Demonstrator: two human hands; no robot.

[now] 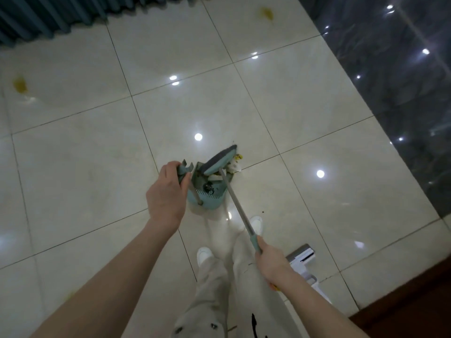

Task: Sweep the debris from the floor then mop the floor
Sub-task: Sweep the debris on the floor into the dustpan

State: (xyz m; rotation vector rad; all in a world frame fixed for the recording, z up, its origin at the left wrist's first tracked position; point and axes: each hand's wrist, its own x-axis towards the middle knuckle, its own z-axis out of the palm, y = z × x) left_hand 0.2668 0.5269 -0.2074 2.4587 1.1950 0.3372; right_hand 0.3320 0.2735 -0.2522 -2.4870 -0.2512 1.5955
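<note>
Debris going into the dustpan.
Our left hand (168, 191) closes its fingers around the dustpan (207, 189) handle; the broom (220, 158) shaft slants from our right hand (271, 261), fingers wrapped on its grip, up-left, head over the debris (234, 164) on the floor (85, 154).

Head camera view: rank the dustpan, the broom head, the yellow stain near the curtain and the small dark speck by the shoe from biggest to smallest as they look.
1. Dustpan
2. Broom head, nearly as large
3. Yellow stain, though it lies farther away, so its true size is unsure
4. Dark speck
</note>
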